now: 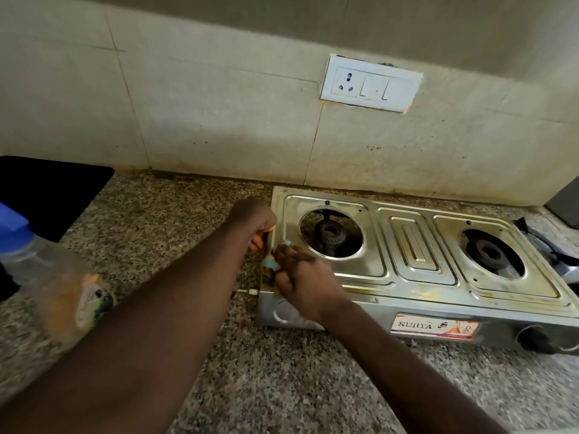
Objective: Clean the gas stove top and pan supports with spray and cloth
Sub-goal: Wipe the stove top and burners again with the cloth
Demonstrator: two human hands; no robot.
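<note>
A steel two-burner gas stove [413, 255] sits on the speckled granite counter, its pan supports off and both burners bare. My left hand [253, 222] grips the stove's left edge. My right hand [300, 277] presses a small light-blue cloth [271, 264] against the stove's front-left corner; most of the cloth is hidden under the fingers. A clear spray bottle [59, 277] with a blue top stands blurred at the left, close to my left forearm.
A black appliance [47, 195] lies at the back left of the counter. A tiled wall with a white socket plate [371, 84] rises behind the stove. A dark metal item [551, 249] lies right of the stove. A gas inlet nozzle [247, 291] sticks out at the stove's left side.
</note>
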